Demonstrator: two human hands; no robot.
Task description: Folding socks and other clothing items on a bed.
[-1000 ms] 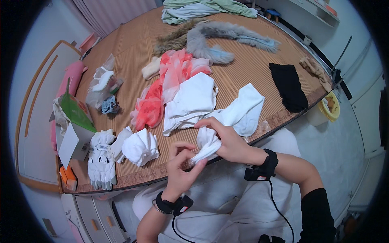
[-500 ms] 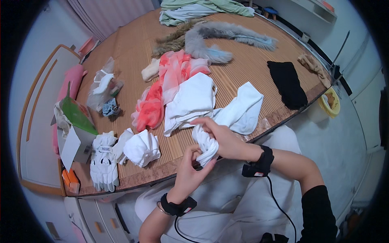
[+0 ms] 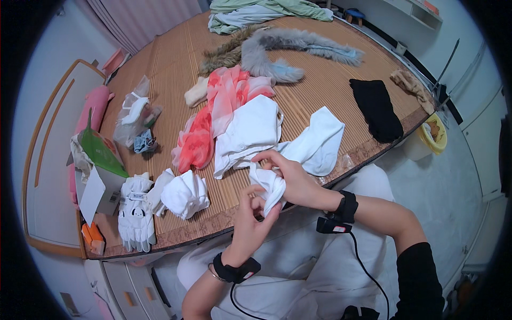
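A: Where do we have the white cloth bundle [image 3: 269, 185]?
B: Between both hands, above the near edge of the mat [image 3: 213, 226]; we cannot tell whether it touches.

A: State of the fingers?
B: On our left hand [image 3: 249, 218], thumb and curled fingers are partly closed on the bundle's lower end. On our right hand [image 3: 296, 182], bent fingers grip its upper right side; we cannot see the thumb.

A: How do we best shape it?
B: We judge that one hand should anchor while the other turns and tucks. We should press evenly, smooth each layer, and clear the folded white cloth [image 3: 250, 124] just beyond.
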